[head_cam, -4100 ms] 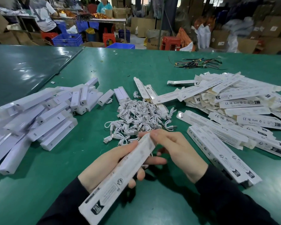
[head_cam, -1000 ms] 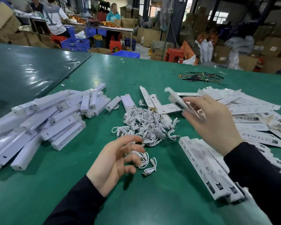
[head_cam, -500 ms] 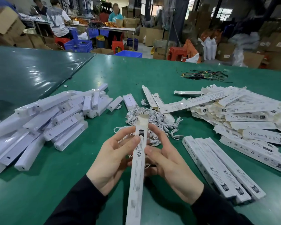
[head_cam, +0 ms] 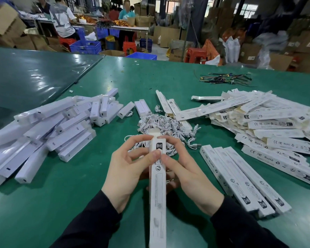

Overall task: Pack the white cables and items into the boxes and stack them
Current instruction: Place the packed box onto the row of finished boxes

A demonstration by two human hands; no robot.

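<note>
A long white printed box (head_cam: 157, 190) runs lengthwise from the cable heap toward me. My left hand (head_cam: 127, 169) grips its far part from the left, thumb on the top face. My right hand (head_cam: 184, 169) holds it from the right, thumb beside the other thumb. Behind the hands lies a heap of white cables (head_cam: 168, 126). Three packed boxes (head_cam: 243, 179) lie side by side at the right. A pile of flat boxes (head_cam: 268, 119) spreads at the far right. White bar items (head_cam: 48, 126) are heaped at the left.
All of this rests on a green table (head_cam: 70, 203). A bundle of dark wires (head_cam: 224, 78) lies at the far side. Beyond the far edge are people at another bench, blue crates, red stools and cardboard cartons.
One second ago my right hand lifted a flat box from the pile and my left hand hovered by a cable. Now both hands hold that box lengthwise in front of me.
</note>
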